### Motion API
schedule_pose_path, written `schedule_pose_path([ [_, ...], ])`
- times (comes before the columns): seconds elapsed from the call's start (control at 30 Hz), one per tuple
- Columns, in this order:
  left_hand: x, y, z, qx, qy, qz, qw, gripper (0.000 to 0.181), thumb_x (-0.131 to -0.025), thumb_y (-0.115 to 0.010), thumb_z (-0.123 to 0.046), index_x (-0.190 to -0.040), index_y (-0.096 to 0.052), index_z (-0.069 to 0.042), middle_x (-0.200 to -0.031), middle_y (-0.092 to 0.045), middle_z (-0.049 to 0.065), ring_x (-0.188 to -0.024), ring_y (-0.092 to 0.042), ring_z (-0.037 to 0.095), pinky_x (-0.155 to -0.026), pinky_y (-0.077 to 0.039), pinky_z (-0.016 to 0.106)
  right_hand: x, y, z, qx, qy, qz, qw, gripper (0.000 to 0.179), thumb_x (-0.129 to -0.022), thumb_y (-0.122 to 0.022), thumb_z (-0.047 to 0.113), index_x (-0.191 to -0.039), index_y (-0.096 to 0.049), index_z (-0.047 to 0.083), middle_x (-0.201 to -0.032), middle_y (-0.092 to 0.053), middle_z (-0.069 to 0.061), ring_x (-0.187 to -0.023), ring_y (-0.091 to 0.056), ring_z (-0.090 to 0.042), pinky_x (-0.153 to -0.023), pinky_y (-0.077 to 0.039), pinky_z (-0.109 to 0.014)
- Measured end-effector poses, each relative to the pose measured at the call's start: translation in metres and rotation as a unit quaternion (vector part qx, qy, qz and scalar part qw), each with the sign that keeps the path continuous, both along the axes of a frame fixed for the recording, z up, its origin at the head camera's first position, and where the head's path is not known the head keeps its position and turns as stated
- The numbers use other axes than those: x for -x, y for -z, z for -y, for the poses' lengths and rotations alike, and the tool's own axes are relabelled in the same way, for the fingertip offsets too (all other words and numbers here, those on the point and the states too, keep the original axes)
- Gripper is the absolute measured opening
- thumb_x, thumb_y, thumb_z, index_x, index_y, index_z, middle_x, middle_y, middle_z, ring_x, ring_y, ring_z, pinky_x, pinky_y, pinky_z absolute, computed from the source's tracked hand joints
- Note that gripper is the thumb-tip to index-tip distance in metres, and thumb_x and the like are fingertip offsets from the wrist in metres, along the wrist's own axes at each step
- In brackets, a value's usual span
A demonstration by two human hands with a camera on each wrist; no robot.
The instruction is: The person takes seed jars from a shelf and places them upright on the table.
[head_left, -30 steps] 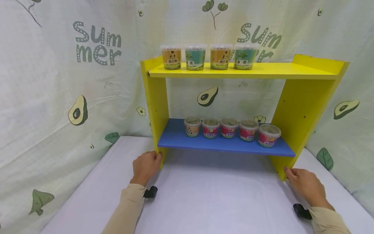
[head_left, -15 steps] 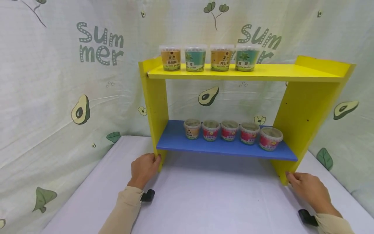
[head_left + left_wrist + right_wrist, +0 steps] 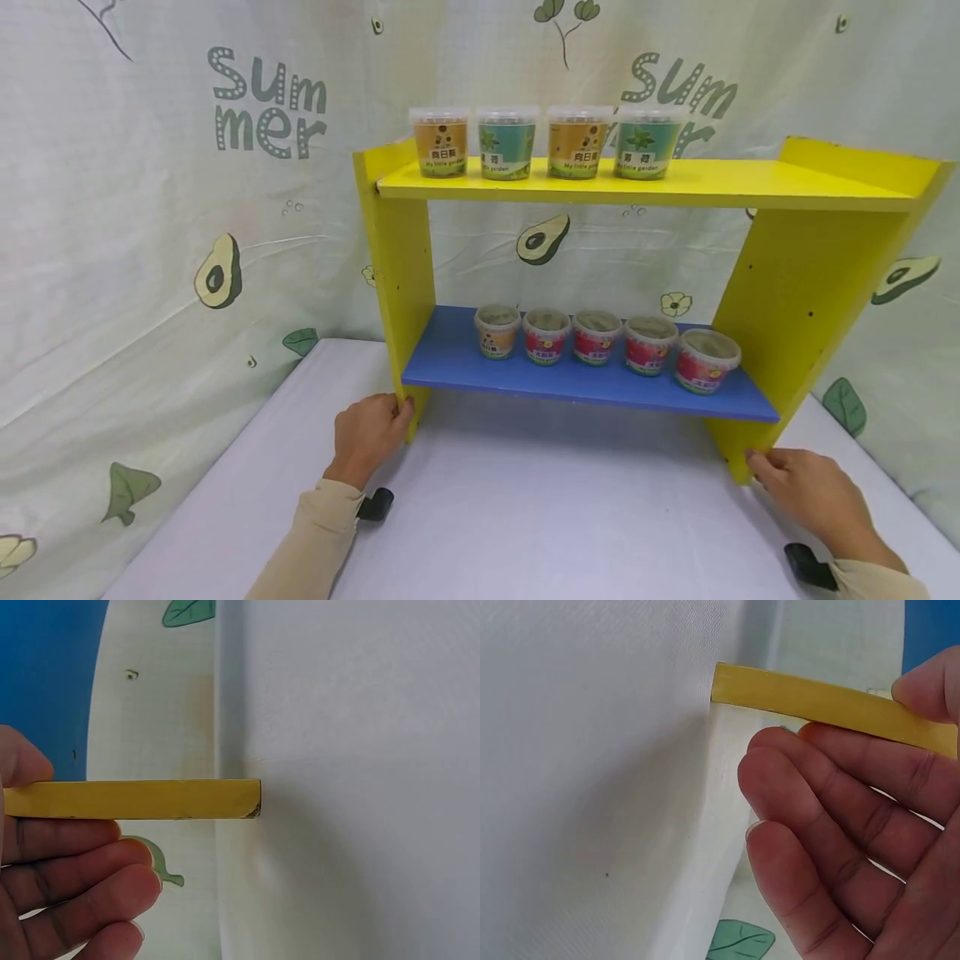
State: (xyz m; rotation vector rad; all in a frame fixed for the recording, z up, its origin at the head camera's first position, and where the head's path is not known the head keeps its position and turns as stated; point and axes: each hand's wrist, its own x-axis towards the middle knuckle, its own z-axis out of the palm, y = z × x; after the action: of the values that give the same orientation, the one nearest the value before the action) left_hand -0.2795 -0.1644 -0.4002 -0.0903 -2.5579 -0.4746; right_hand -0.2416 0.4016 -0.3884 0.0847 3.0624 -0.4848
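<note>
Gripping upright shelf (image 3: 585,383), long axis sideways

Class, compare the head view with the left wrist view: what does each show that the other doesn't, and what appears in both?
Only the head view: four tubs on the yellow top shelf, five tubs on the blue shelf, and the right hand.
Only the left wrist view: the dark, worn-looking corner of the yellow side panel.
Both: the left hand gripping that panel, the blue shelf, the white tabletop and the leaf-print cloth.
</note>
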Motion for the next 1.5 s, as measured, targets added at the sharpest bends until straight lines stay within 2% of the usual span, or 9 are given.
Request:
schedule_pose_path([
  [0.23,-0.004,0.003,0.000,0.003,-0.003,-0.021,0.9998,0.047,-0.089,-0.051,-0.036,-0.046,-0.043,-0.019,-0.041,-0.037,-0.008,-0.036,-0.035,0.011,-0.035,-0.025,0.029,0.001,0.000,-0.004,-0.002,-0.019,-0.012,0.9997,0.063,-0.091,-0.044,0.054,-0.099,-0.068,-0.004,-0.079,-0.065,-0.007,-0.068,-0.052,-0.022,-0.061,-0.043,-0.045],
  [0.4,-0.005,0.003,0.001,0.002,0.000,-0.046,0.9989,0.046,-0.089,-0.053,-0.035,-0.047,-0.042,-0.019,-0.042,-0.037,-0.008,-0.037,-0.035,0.011,-0.035,-0.025,0.029,0.002,-0.001,-0.004,-0.007,-0.029,-0.021,0.9993,0.058,-0.092,-0.042,0.053,-0.093,-0.070,0.003,-0.075,-0.062,-0.003,-0.065,-0.048,-0.020,-0.055,-0.038,-0.035],
  [0.53,-0.004,0.004,0.000,0.007,0.006,-0.056,0.9984,0.045,-0.089,-0.053,-0.035,-0.047,-0.042,-0.020,-0.043,-0.037,-0.008,-0.037,-0.035,0.010,-0.035,-0.025,0.028,0.002,-0.001,-0.005,-0.009,-0.027,-0.016,0.9995,0.059,-0.092,-0.042,0.053,-0.094,-0.070,0.002,-0.076,-0.062,-0.004,-0.065,-0.048,-0.020,-0.056,-0.039,-0.036],
  [0.77,-0.002,0.008,0.001,0.000,0.005,-0.051,0.9987,0.045,-0.088,-0.052,-0.036,-0.047,-0.042,-0.021,-0.043,-0.038,-0.008,-0.038,-0.035,0.010,-0.035,-0.025,0.029,0.002,0.000,-0.007,0.015,-0.005,0.000,0.9999,0.063,-0.091,-0.040,0.056,-0.097,-0.069,0.000,-0.077,-0.063,-0.004,-0.067,-0.049,-0.021,-0.056,-0.039,-0.036],
  [1.03,0.001,0.011,0.005,-0.011,-0.002,-0.046,0.9989,0.044,-0.087,-0.054,-0.041,-0.048,-0.045,-0.022,-0.044,-0.039,-0.009,-0.040,-0.037,0.012,-0.037,-0.026,0.029,-0.001,0.003,-0.006,0.044,0.015,-0.021,0.9987,0.068,-0.090,-0.039,0.059,-0.099,-0.068,-0.002,-0.074,-0.064,-0.003,-0.068,-0.052,-0.020,-0.056,-0.039,-0.033],
  [1.17,0.001,0.015,0.006,-0.010,-0.003,-0.056,0.9984,0.046,-0.086,-0.054,-0.045,-0.048,-0.044,-0.023,-0.043,-0.038,-0.009,-0.039,-0.036,0.011,-0.036,-0.025,0.029,-0.003,0.003,-0.008,0.052,0.029,-0.032,0.9977,0.071,-0.089,-0.040,0.062,-0.102,-0.067,-0.003,-0.078,-0.065,-0.005,-0.072,-0.053,-0.023,-0.058,-0.042,-0.037],
  [1.33,0.000,0.014,0.006,-0.002,0.002,-0.094,0.9956,0.045,-0.086,-0.056,-0.045,-0.049,-0.045,-0.022,-0.044,-0.038,-0.009,-0.040,-0.035,0.011,-0.037,-0.025,0.028,-0.005,0.002,-0.006,0.096,0.064,-0.056,0.9917,0.074,-0.088,-0.040,0.064,-0.106,-0.064,-0.004,-0.086,-0.065,-0.010,-0.079,-0.051,-0.028,-0.062,-0.041,-0.041],
  [1.5,0.000,0.011,0.007,-0.010,0.011,-0.156,0.9877,0.034,-0.083,-0.059,-0.038,-0.056,-0.050,-0.021,-0.051,-0.044,-0.008,-0.043,-0.040,0.011,-0.039,-0.029,0.027,-0.007,0.003,0.001,0.129,0.097,-0.120,0.9796,0.066,-0.089,-0.043,0.060,-0.099,-0.065,-0.001,-0.081,-0.065,-0.009,-0.076,-0.053,-0.028,-0.057,-0.037,-0.035],
])
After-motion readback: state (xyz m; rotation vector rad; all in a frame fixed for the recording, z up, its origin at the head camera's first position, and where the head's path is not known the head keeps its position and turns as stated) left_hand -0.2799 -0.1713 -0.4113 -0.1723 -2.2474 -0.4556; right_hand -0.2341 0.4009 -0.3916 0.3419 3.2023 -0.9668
